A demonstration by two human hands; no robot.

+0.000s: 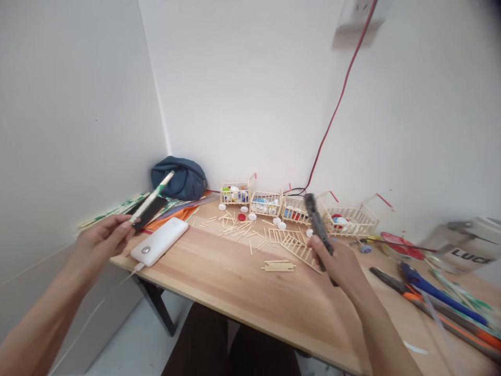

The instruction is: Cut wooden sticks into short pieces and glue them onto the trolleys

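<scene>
My left hand (105, 236) is raised over the table's left end, fingers pinched on a long pale stick-like packet (152, 196) that points up and to the right. My right hand (337, 259) is closed round a dark glue-gun-like tool (318, 223), whose tip points up toward the back wall. Just below that tool lie flat ladder-like frames of wooden sticks (294, 244). A small stack of sticks (278, 266) rests in front of them. Several little stick-built carts (266, 202) holding coloured caps stand in a row along the wall.
A white power bank (159, 241) with a cable lies near the wooden table's (242, 292) left edge. A blue bag (180, 176) sits in the corner. Loose sticks and white caps (238, 227) are scattered. Pliers and tools (438, 295) lie right. A red wire (336, 109) climbs the wall.
</scene>
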